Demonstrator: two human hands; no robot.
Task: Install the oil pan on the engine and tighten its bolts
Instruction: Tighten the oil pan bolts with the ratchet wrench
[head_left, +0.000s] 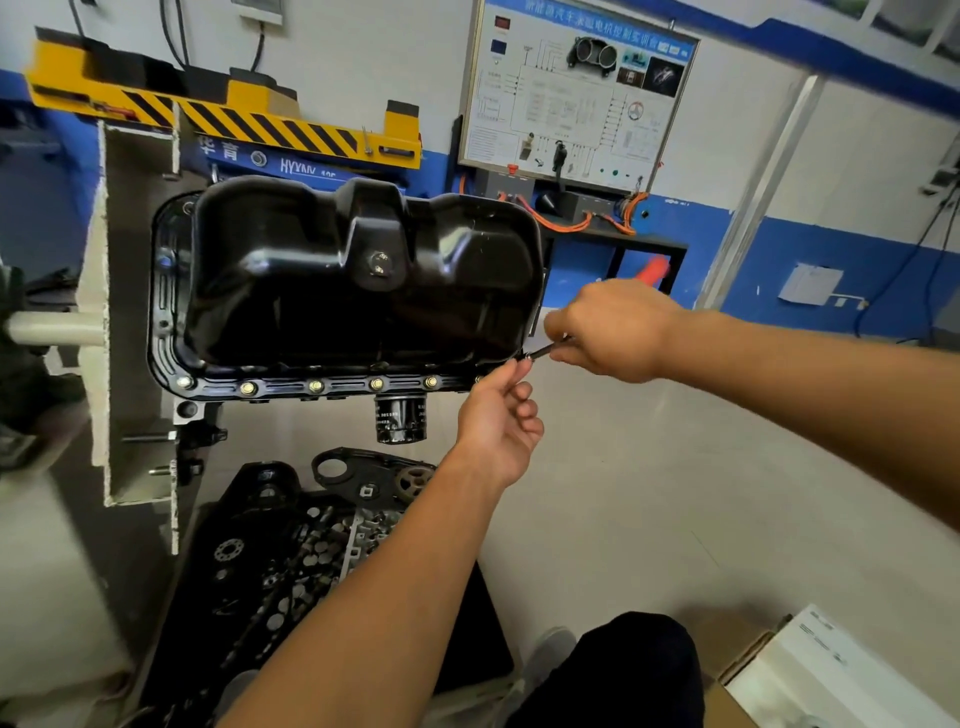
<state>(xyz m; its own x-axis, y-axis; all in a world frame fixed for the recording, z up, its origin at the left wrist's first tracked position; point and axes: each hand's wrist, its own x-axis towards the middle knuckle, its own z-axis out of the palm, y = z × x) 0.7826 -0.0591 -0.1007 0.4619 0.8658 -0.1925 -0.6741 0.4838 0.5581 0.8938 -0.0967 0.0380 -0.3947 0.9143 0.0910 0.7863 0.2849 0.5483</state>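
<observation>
Where the oil pan is sitting: the black oil pan (343, 280) is lying sump-outward on the engine (188, 410), which is hanging on a pale engine stand (135, 312); the pan's long axis is running left to right.
Flange bolts: brass-coloured bolts (316, 386) are sitting in a row along the near flange.
Right hand: the right hand (613, 332) is gripping a slim metal tool (545, 352), fingers curled round it.
Left hand: the left hand (498, 421) is pinching the tool's tip; whether a bolt is sitting there cannot be told.
Key relation: the tool is pointing left towards the pan's near right corner, just beside it; the left hand is lying nearer that corner, probably the next fastening point.
Oil filter: a black oil filter (400, 418) is hanging below the flange.
Writing: "华育" (218, 148) and a partly legible "HYXM…" are showing on blue metal behind; the wall training board (576, 93) heading is reading too blurred.
</observation>
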